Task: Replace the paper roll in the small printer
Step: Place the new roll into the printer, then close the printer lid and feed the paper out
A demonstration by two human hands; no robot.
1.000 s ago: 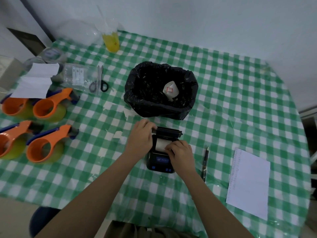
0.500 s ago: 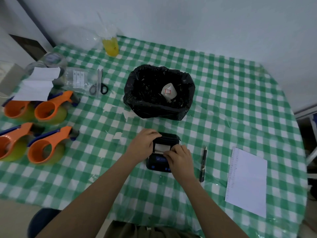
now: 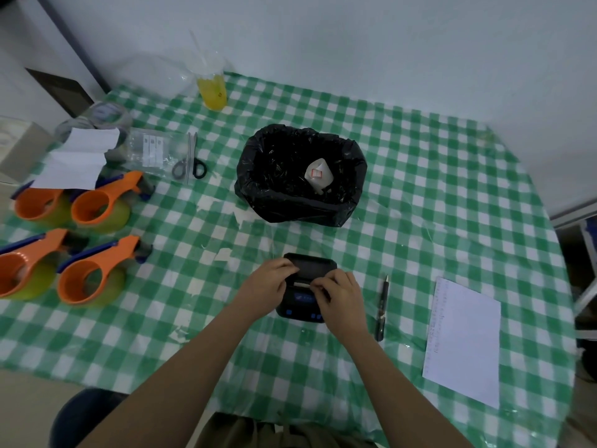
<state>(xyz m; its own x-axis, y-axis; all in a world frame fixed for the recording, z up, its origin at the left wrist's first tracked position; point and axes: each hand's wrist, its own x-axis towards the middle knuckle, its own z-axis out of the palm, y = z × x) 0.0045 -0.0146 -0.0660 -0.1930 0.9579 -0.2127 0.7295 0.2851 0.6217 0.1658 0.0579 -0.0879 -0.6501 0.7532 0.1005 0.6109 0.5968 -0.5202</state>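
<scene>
A small black printer [image 3: 311, 266] with blue buttons lies on the green checked tablecloth near the front middle. Its lid is folded down almost flat, and a thin white strip of paper [image 3: 303, 283] shows at the slot. My left hand [image 3: 270, 282] grips the printer's left side with the thumb on the lid. My right hand [image 3: 340, 291] rests on the printer's right side, fingertips pinching at the paper end. Most of the roll is hidden under the lid. A white paper object [image 3: 319, 174] lies inside the black-lined bin [image 3: 281, 208] behind the printer.
A pen [image 3: 382, 307] lies right of the printer and a white sheet [image 3: 462, 341] farther right. Several orange tape dispensers [image 3: 93, 270] stand at the left. Scissors [image 3: 190, 163], a clear bag, folded paper and a yellow cup [image 3: 212, 92] sit at the back left.
The printer's lid has swung down from upright to nearly shut over the paper roll. Both hands stayed on the printer, and the white paper showing has shrunk to a thin strip.
</scene>
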